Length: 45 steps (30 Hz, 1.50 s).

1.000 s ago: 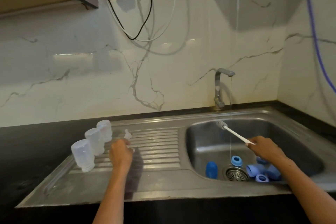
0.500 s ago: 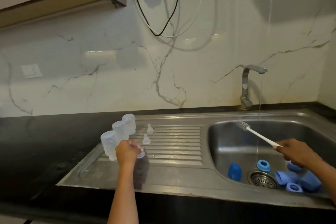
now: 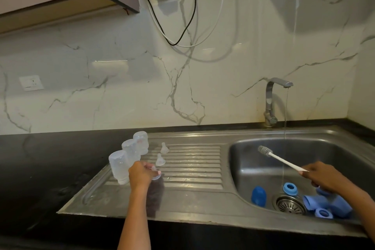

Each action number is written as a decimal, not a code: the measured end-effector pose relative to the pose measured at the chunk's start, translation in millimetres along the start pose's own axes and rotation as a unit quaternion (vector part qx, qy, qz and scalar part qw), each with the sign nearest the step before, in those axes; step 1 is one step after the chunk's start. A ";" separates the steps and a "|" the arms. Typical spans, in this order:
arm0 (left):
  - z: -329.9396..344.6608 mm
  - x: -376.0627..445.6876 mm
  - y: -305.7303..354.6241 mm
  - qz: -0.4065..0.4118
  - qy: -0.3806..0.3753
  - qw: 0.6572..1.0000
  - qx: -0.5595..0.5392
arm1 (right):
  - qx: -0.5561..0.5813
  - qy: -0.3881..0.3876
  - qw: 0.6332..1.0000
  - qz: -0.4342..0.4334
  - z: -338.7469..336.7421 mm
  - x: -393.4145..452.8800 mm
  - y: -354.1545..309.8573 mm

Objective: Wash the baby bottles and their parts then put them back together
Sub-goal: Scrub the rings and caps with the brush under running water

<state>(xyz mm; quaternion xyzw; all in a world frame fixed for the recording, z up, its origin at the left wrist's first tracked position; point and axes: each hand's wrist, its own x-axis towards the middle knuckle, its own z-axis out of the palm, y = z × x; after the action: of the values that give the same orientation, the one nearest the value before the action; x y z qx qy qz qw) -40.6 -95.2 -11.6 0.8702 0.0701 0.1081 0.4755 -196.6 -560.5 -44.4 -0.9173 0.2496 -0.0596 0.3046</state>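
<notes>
With the left hand (image 3: 140, 174) pinching a clear teat (image 3: 155, 176) on the draining board beside the three upturned bottles (image 3: 126, 158), set it upright near them, while the right hand (image 3: 320, 176), clamped on the brush (image 3: 282, 160), stays over the sink (image 3: 233, 160).

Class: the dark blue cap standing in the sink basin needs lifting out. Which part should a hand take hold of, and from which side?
Take the dark blue cap by its rounded sides, from above. It stands upright and apart from the other parts, and the sink wall behind it blocks that side.
</notes>
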 end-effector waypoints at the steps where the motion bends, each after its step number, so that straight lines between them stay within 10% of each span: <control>1: -0.3 -0.4 0.2 0.003 0.001 1.000 0.001 | 0.002 -0.001 1.000 0.001 -0.1 0.0 0.3; 10: 9.3 -20.1 30.5 0.145 0.079 0.985 -0.049 | -0.005 0.006 1.000 0.004 1.1 -2.2 -13.9; 22: 191.4 -74.5 130.4 0.291 -0.213 0.931 0.059 | -0.110 0.029 0.988 0.107 -35.7 -22.7 18.2; 29: 334.4 -107.7 152.8 0.395 -0.381 0.812 0.199 | -0.078 0.077 0.987 0.120 -48.6 1.4 34.4; 34: 386.1 -111.5 142.1 0.654 -0.315 0.512 0.459 | -0.094 0.075 0.986 0.119 -44.7 13.4 43.8; 38: 407.9 -109.8 138.4 0.694 -0.272 0.395 0.537 | -0.105 0.075 0.985 0.118 -38.3 19.2 45.3; 40: 414.1 -111.2 140.9 0.690 -0.287 0.372 0.550 | -0.107 0.075 0.985 0.116 -37.6 20.6 46.0; 45: 409.3 -114.9 163.7 0.663 -0.286 0.484 0.495 | -0.104 0.080 0.985 0.112 -45.3 23.3 46.6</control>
<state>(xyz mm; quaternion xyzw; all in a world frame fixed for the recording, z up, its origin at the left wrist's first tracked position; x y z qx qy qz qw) -44.3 -541.6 -102.3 0.7337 -0.6253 0.0834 -0.2525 -207.8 -628.1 -36.3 -0.9023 0.3795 -0.0720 0.1915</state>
